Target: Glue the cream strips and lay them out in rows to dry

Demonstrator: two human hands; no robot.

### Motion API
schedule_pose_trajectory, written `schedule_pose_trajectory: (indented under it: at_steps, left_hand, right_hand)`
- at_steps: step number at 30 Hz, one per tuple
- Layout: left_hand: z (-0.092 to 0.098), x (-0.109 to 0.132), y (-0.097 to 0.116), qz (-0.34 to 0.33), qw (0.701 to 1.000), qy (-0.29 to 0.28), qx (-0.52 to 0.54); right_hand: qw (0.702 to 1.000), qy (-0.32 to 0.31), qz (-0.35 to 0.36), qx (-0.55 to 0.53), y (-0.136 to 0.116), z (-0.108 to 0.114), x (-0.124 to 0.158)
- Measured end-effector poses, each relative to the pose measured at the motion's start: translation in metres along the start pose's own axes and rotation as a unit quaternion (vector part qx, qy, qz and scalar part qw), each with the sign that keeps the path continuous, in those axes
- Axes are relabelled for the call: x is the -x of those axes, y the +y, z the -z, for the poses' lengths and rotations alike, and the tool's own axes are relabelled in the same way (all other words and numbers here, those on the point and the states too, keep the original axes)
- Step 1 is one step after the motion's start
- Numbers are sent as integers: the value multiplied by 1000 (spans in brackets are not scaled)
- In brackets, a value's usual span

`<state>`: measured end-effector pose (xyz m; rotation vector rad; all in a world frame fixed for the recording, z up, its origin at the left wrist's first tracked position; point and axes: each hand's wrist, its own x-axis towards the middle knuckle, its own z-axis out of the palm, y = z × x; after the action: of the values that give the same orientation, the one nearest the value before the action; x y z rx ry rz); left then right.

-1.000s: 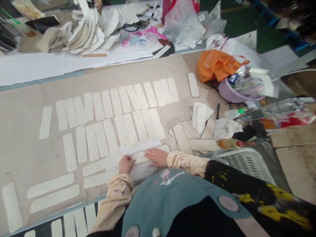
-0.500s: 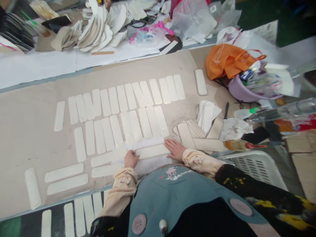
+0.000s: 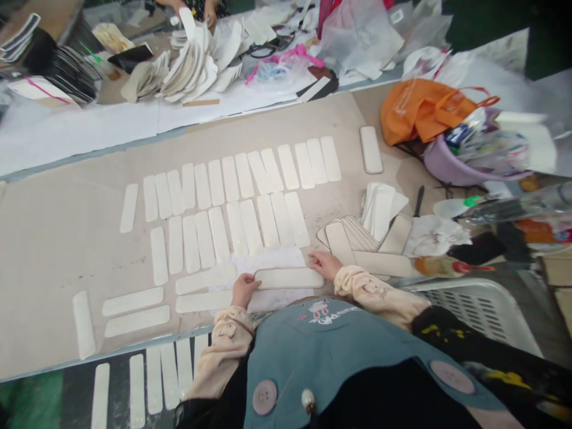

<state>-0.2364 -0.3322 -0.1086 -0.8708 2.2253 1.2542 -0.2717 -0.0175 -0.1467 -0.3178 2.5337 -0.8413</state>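
A long pale strip with rounded ends and a dark edge lies crosswise in front of me, over a thin white sheet. My left hand is closed, pinching the strip's left end between thumb and fingers. At the other end, my right hand has its fingers bent over the far right corner, gripping there; its thumb is hidden. Just right of that hand lies a fanned pile of similar dark-edged strips. Left of my left hand, plain cream strips lie flat, their surfaces shiny in spots.
Rows of cream strips cover the brown-papered table. To the right are a glue-like amber bottle, a grey plastic basket, a purple basin and an orange bag. Another person's hands show beyond white stacked pieces.
My right hand has gone from lying flat on the strip to bent fingers at its far right corner. The strip's dark outline shows more fully. My view has shifted slightly left.
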Motion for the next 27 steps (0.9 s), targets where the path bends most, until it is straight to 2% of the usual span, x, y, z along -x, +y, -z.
schedule_pose_trajectory:
  at_steps: [4,9,13,17,21,25,27]
  left_hand:
    - [-2,9,1,44,984,-49,163]
    - [-3,16,18,55,951,-53,300]
    - [1,34,48,11,929,-81,361]
    - [7,54,82,-60,895,-133,422]
    - [11,64,112,-100,849,-124,503]
    - [7,69,134,-123,783,-142,593]
    - [2,73,142,-134,779,-158,592]
  right_hand:
    - [999,-19,44,-1,0,7,4]
    - [994,-32,106,-3,-10,5,2]
    - [983,-45,146,-97,-31,7,-6]
    - [961,-54,159,-219,-60,19,-13]
    - [949,-53,133,-280,-90,39,-14]
    - [948,10,119,-296,-117,61,-13]
    - [949,32,115,-293,-127,71,-12]
